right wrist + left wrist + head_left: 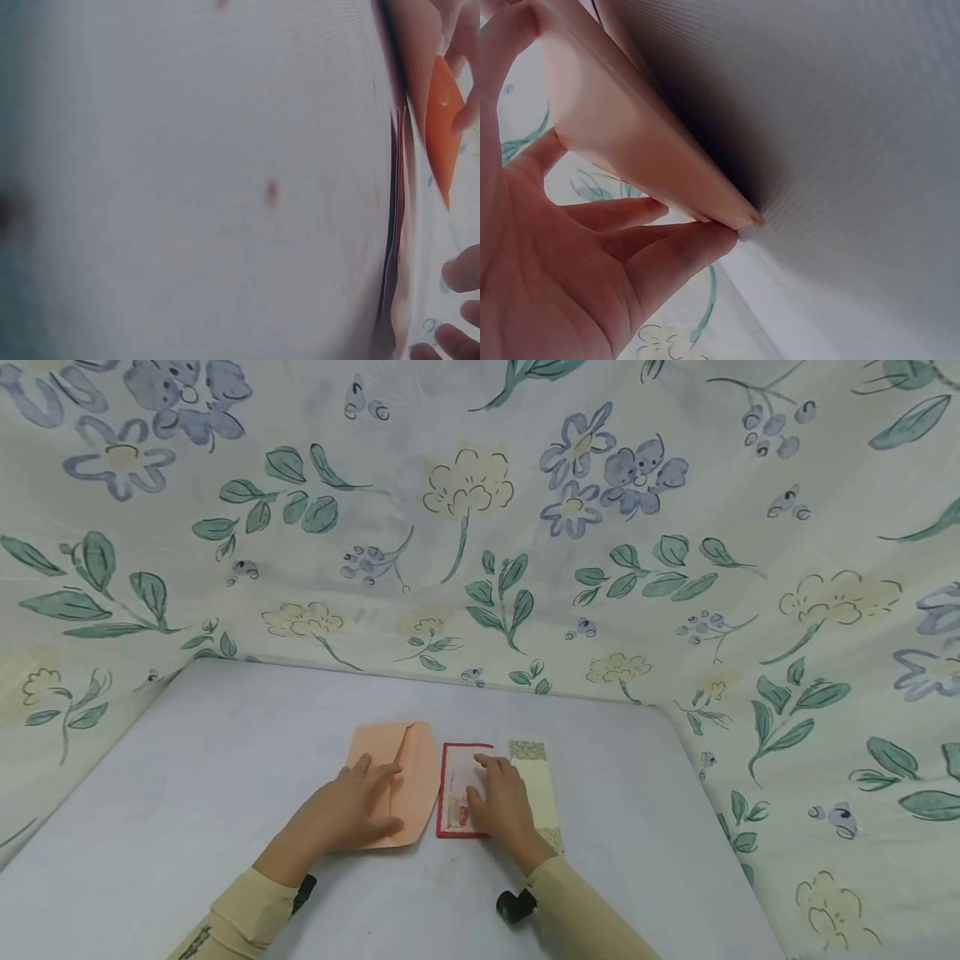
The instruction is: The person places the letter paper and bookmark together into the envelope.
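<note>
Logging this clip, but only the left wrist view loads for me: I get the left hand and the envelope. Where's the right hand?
Observer: In the head view, the right hand is over a red-bordered card.
Operator: Which side of the envelope is that card on?
Observer: To the right of the peach envelope, as the wearer sees it.
Operator: Anything beyond that card?
Observer: Yes, a cream card with glittery bands at both ends, farther right.

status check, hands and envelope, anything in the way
Left hand spread on envelope. Right hand over red-edged card. Glittery card alongside, no obstruction seen.
</note>
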### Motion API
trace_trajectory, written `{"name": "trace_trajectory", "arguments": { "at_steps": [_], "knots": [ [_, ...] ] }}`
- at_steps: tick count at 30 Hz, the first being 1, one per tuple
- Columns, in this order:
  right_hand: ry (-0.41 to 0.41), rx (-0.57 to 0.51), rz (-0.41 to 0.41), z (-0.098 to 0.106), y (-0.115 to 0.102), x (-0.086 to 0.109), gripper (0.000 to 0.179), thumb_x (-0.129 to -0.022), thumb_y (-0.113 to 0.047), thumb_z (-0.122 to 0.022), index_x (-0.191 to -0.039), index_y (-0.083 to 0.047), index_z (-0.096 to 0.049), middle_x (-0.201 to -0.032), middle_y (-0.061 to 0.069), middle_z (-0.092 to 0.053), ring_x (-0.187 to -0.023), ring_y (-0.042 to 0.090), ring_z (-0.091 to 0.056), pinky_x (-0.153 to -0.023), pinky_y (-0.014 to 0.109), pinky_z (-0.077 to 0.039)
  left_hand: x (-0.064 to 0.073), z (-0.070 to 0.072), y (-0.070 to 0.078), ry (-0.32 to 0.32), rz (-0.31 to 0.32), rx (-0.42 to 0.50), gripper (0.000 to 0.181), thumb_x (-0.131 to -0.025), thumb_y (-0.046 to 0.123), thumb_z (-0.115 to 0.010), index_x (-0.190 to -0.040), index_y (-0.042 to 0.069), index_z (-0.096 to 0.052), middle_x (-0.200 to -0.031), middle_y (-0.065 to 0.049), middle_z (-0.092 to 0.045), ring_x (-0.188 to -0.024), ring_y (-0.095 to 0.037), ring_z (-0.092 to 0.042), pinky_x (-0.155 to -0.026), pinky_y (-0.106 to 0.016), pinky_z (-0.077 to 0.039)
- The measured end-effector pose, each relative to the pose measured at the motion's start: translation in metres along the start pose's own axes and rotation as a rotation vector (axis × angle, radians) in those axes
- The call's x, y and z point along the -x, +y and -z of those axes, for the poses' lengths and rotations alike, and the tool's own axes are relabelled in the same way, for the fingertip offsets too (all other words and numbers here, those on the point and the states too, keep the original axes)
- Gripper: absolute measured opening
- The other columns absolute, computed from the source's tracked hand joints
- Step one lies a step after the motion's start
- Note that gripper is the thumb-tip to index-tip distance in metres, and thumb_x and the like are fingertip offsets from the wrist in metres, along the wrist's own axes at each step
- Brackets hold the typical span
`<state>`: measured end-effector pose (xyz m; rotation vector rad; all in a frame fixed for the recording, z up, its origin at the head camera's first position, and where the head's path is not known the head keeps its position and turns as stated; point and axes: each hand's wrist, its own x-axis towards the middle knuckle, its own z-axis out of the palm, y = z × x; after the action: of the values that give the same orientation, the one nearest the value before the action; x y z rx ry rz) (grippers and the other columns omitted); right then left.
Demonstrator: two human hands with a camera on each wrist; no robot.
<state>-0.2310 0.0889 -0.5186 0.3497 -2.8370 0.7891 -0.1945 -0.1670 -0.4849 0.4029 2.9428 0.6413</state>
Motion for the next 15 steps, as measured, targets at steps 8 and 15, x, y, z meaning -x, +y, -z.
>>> {"name": "trace_trajectory", "arguments": {
  "at_steps": [8,15],
  "knots": [
    [-0.001,0.034,-0.051,0.0021,0.0034,0.0011,0.052,-0.094,-0.024,-0.072,-0.141,-0.011,-0.057,-0.138,0.012,-0.057,-0.124,0.031,-0.057,-0.103,0.05,-0.047,0.0016,0.0013,0.0016,0.004,0.003,0.003,0.082,-0.082,0.055,-0.079,-0.149,0.017,-0.05,-0.153,-0.039,-0.033,-0.13,-0.067,-0.04,-0.096,-0.07,-0.044],
    [-0.026,0.051,-0.093,0.003,0.0044,0.0026,0.06,-0.091,-0.03,-0.076,-0.144,-0.01,-0.054,-0.14,0.014,-0.055,-0.126,0.032,-0.056,-0.104,0.05,-0.047,0.0009,0.0007,0.002,-0.001,0.009,0.007,0.082,-0.082,0.055,-0.08,-0.149,0.017,-0.05,-0.153,-0.04,-0.032,-0.13,-0.066,-0.04,-0.096,-0.07,-0.044]
  ]
}}
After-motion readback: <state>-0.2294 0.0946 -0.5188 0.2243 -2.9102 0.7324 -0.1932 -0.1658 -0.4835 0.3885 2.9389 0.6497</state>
